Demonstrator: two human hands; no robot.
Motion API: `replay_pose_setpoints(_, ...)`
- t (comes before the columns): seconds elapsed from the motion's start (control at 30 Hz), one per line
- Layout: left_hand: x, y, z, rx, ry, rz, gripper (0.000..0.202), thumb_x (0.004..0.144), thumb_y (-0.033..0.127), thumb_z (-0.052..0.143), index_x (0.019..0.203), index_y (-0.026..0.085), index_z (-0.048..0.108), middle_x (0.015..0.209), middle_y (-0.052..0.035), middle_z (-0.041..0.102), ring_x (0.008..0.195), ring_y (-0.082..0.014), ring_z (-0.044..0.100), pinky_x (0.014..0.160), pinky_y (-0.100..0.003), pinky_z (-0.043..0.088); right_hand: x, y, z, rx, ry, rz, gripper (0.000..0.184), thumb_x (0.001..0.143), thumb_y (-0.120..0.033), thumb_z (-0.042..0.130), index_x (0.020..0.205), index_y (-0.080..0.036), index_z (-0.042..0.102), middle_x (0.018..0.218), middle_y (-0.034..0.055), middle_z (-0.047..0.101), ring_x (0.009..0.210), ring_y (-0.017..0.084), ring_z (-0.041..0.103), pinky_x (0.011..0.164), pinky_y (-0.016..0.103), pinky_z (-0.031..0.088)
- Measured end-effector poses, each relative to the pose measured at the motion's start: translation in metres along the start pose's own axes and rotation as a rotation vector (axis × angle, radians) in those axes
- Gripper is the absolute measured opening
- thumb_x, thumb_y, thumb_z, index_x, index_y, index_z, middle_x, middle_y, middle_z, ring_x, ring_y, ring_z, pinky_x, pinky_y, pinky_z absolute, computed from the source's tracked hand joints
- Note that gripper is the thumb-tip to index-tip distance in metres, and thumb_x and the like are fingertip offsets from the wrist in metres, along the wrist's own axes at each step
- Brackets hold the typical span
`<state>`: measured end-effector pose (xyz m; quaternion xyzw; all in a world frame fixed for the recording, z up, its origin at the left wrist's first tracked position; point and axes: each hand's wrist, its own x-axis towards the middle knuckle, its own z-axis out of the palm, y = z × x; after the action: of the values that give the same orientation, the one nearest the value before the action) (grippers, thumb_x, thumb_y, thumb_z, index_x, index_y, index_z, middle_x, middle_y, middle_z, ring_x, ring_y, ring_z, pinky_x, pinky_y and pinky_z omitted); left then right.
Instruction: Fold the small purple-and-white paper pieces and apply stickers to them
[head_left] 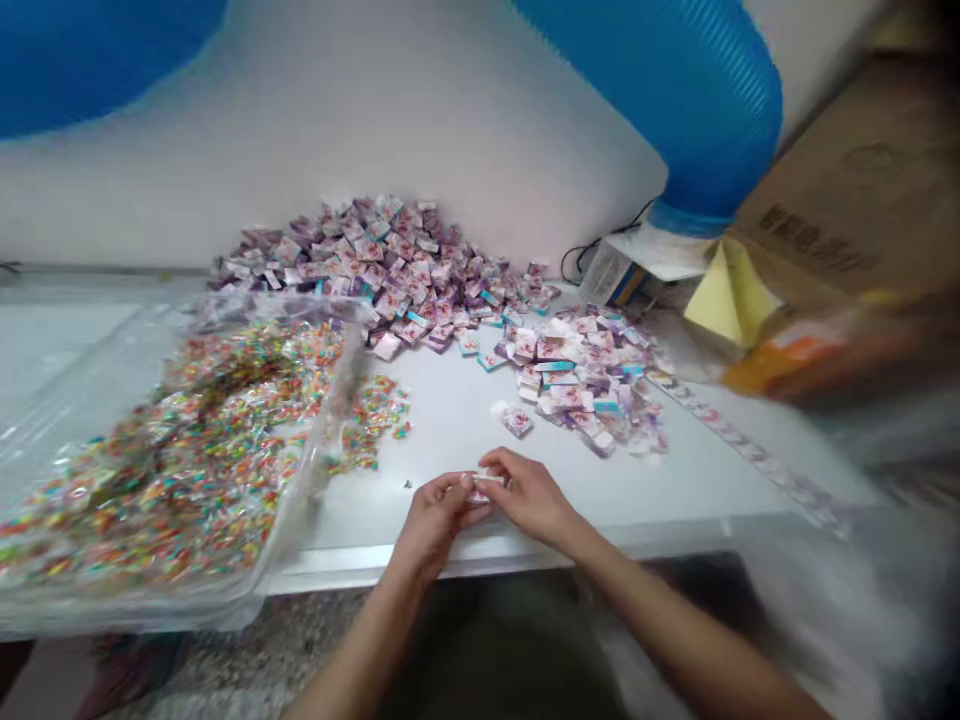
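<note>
White-and-pink small box (486,486) pinched at the table's (435,430) front

The small box is held between the left hand (441,505) and the right hand (534,497). Each grip is narrow, closed on the box by thumb and fingers. Whether a flap is raised cannot be told; most of it is covered. Pressure is best kept light and placed along the edges, so that the presumably thin walls are not crushed. A loose box (515,420) is seen beyond, near a pile of boxes (577,365); a clear tub (187,612) is noted at left.
</note>
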<state>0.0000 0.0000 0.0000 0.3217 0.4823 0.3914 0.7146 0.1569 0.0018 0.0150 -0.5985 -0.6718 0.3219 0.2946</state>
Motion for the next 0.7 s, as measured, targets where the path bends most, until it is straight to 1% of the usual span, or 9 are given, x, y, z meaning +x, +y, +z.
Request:
replay_pose_setpoints(0.13, 0.003, -0.002, 0.004, 0.090, 0.033, 0.079, 0.046, 0.065, 0.049, 0.072, 0.094, 0.013, 0.069, 0.086, -0.0082, 0.072, 0.079, -0.0182, 0.064, 0.079, -0.033, 0.050, -0.003, 0.011, 0.002, 0.324, -0.073, 0.191, 0.034, 0.077, -0.044, 0.063, 0.099, -0.017, 0.062, 0.090, 0.0061, 0.065, 0.078, 0.018, 0.061, 0.071, 0.031, 0.048)
replay_pose_setpoints(0.2, 0.007, -0.003, 0.009, 0.191, 0.041, 0.119, 0.048, 0.066, 0.050, 0.071, 0.096, 0.014, 0.069, 0.086, -0.0071, 0.072, 0.080, -0.0176, 0.063, 0.079, -0.030, 0.048, -0.007, 0.019, 0.000, 0.612, -0.193, 0.261, 0.036, 0.078, -0.049, 0.061, 0.093, -0.016, 0.062, 0.078, 0.0048, 0.065, 0.072, 0.017, 0.062, 0.064, 0.029, 0.049)
replay_pose_setpoints(0.27, 0.015, -0.002, 0.017, 0.327, 0.039, 0.145, 0.048, 0.068, 0.054, 0.066, 0.094, 0.015, 0.070, 0.083, -0.0062, 0.072, 0.077, -0.0179, 0.062, 0.074, -0.029, 0.047, -0.012, 0.030, -0.005, 0.754, -0.158, 0.302, 0.039, 0.076, -0.053, 0.061, 0.086, -0.015, 0.062, 0.074, 0.0045, 0.066, 0.066, 0.016, 0.062, 0.060, 0.027, 0.049)
replay_pose_setpoints(0.37, 0.042, 0.001, 0.036, 0.591, 0.076, 0.172, 0.052, 0.077, 0.062, 0.050, 0.088, 0.014, 0.070, 0.076, -0.0068, 0.069, 0.072, -0.0202, 0.061, 0.068, -0.031, 0.046, -0.018, 0.047, -0.018, 0.663, 0.075, 0.361, 0.041, 0.073, -0.056, 0.061, 0.074, -0.015, 0.059, 0.066, 0.0038, 0.065, 0.056, 0.014, 0.058, 0.055, 0.025, 0.046)
replay_pose_setpoints(0.4, 0.055, 0.002, 0.044, 0.689, 0.114, 0.187, 0.054, 0.079, 0.063, 0.046, 0.088, 0.014, 0.068, 0.079, -0.0081, 0.068, 0.075, -0.0222, 0.061, 0.070, -0.033, 0.045, -0.020, 0.052, -0.024, 0.622, 0.140, 0.376, 0.042, 0.073, -0.057, 0.061, 0.072, -0.016, 0.058, 0.064, 0.0035, 0.065, 0.054, 0.013, 0.057, 0.054, 0.025, 0.045)
replay_pose_setpoints(0.47, 0.083, 0.004, 0.063, 0.883, 0.226, 0.230, 0.058, 0.077, 0.063, 0.048, 0.101, 0.012, 0.062, 0.094, -0.0139, 0.066, 0.093, -0.0297, 0.058, 0.081, -0.040, 0.042, -0.025, 0.061, -0.034, 0.581, 0.231, 0.401, 0.042, 0.073, -0.058, 0.060, 0.071, -0.017, 0.057, 0.064, 0.0036, 0.065, 0.053, 0.014, 0.056, 0.052, 0.024, 0.044)
replay_pose_setpoints(0.57, 0.119, 0.003, 0.089, 1.126, 0.323, 0.273, 0.067, 0.072, 0.063, 0.055, 0.113, 0.009, 0.052, 0.112, -0.0226, 0.057, 0.114, -0.0399, 0.046, 0.090, -0.048, 0.037, -0.032, 0.070, -0.045, 0.562, 0.276, 0.415, 0.040, 0.074, -0.057, 0.058, 0.070, -0.018, 0.054, 0.068, 0.0043, 0.067, 0.053, 0.014, 0.056, 0.051, 0.024, 0.043)
replay_pose_setpoints(0.63, 0.133, 0.001, 0.099, 1.248, 0.327, 0.287, 0.065, 0.071, 0.057, 0.059, 0.113, 0.009, 0.050, 0.114, -0.0235, 0.055, 0.115, -0.0411, 0.045, 0.090, -0.049, 0.036, -0.038, 0.075, -0.048, 0.533, 0.286, 0.413, 0.037, 0.076, -0.054, 0.056, 0.071, -0.018, 0.053, 0.070, 0.0044, 0.068, 0.055, 0.015, 0.058, 0.051, 0.024, 0.042)
replay_pose_setpoints(0.7, 0.139, -0.001, 0.102, 1.345, 0.313, 0.290, 0.055, 0.073, 0.046, 0.060, 0.113, 0.010, 0.050, 0.111, -0.0225, 0.056, 0.110, -0.0390, 0.050, 0.087, -0.047, 0.038, -0.043, 0.080, -0.049, 0.504, 0.279, 0.409, 0.034, 0.078, -0.051, 0.054, 0.074, -0.018, 0.054, 0.071, 0.0041, 0.068, 0.058, 0.016, 0.060, 0.053, 0.024, 0.043)
